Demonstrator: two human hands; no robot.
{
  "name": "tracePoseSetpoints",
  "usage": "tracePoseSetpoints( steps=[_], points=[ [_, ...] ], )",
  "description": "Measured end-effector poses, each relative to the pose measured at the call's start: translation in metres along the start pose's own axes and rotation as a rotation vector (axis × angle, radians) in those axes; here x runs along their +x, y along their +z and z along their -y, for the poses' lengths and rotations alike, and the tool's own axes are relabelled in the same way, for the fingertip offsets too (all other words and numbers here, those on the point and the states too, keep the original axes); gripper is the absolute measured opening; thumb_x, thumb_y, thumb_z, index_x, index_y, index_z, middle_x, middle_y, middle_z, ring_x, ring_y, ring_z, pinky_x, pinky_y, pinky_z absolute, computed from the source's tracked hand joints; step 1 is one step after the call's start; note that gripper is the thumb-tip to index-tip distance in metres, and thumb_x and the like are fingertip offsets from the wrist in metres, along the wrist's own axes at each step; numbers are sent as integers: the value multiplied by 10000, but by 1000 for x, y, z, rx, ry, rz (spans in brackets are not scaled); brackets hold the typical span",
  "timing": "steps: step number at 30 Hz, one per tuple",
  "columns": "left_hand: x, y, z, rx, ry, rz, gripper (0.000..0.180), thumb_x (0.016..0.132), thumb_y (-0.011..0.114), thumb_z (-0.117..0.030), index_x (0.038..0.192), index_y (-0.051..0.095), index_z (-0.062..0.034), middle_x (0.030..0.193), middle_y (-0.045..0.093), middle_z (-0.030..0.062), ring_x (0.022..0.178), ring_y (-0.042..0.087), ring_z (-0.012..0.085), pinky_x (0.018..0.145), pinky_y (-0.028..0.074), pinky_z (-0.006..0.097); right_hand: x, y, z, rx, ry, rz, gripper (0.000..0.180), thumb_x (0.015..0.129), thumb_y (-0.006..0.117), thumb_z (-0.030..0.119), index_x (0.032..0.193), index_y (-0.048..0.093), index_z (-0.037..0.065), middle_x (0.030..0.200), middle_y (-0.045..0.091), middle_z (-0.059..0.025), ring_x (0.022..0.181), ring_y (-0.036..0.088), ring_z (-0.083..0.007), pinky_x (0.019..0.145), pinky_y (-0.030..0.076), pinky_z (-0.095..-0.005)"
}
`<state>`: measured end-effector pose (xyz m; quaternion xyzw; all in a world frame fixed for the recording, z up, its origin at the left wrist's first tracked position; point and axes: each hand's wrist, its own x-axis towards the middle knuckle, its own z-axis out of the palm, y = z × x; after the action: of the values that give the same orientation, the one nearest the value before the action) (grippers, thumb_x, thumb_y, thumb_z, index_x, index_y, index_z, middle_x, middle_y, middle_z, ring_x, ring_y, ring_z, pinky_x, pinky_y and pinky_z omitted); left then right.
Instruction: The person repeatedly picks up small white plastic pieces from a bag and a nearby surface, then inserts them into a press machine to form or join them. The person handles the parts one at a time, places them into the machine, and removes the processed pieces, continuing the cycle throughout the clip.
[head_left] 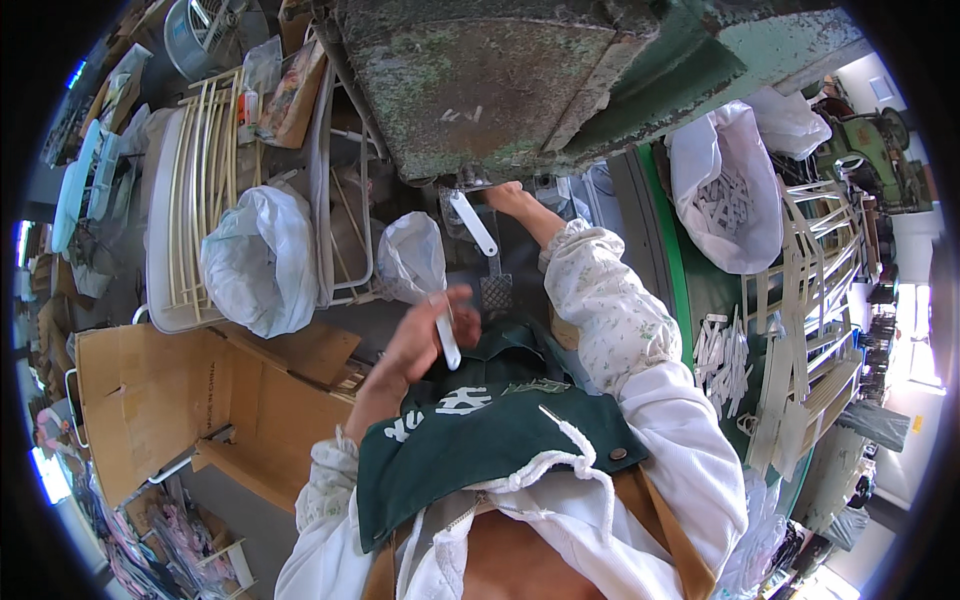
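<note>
My left hand (418,335) is closed around a short flat metal strip (447,338) with rounded ends, held in front of my apron; its fingers are slightly blurred. Reaching forward, my right hand (512,198) is at the lower edge of a large worn green machine (480,90). The machine hides most of its fingers, so I cannot tell whether they grip anything. Just left of that hand, a second flat metal strip (474,224) with a hole at its lower end slants down from under the machine.
Below the machine is a tread-patterned foot pedal (496,292). White bags (412,255) stand left of it, near an open cardboard box (150,400). To the right, a green-edged table (676,270) bears loose metal strips (722,362), a sack of pieces (727,200) and long slats (800,330).
</note>
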<state>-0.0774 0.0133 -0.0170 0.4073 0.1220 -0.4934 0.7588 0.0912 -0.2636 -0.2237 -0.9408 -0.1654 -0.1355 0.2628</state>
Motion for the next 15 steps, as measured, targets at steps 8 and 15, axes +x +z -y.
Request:
tracePoseSetpoints(
  steps=[8,15],
  points=[
    [-5,-53,75,403,-27,214,338,969,461,-193,1252,471,-8,922,528,22,798,486,92,691,380,204,25,-32,39,-213,129,122,365,823,563,141,1161,567,5,1151,580,-189,1055,550,-316,903,422,-389],
    [-9,-21,16,251,219,-149,232,966,463,-134,1157,484,-5,804,578,71,566,532,129,525,439,254,13,-63,34,38,203,31,332,801,627,157,1094,601,5,1062,611,-153,967,567,-260,829,447,-355]
  ],
)
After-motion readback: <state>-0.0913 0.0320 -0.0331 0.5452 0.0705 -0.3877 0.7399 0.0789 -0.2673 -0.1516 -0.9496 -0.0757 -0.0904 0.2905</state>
